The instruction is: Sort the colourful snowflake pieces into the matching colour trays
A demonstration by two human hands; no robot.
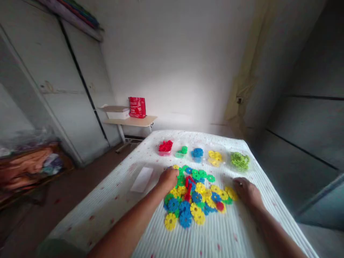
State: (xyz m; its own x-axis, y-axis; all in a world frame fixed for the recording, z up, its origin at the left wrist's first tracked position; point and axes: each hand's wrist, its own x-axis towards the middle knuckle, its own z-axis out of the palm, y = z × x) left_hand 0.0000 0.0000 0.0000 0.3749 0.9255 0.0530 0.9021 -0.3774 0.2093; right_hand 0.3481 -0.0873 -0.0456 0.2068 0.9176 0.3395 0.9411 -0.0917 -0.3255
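Observation:
A loose pile of flower-shaped plastic discs in yellow, blue and green lies on the covered table. Red plastic pieces rest on top of it. My left hand is at the pile's far left edge, its fingers curled down among the discs; what they hold is hidden. Beyond the pile's right side, my right hand is low over the cloth with its fingers loosely bent and apart. Nothing shows in it. A yellow disc is nearest its fingertips.
Along the far side stand clear tubs of red pieces, green discs, blue discs, yellow discs and light-green pieces. A white rectangle lies left. Behind, a small table bears a box and red bag.

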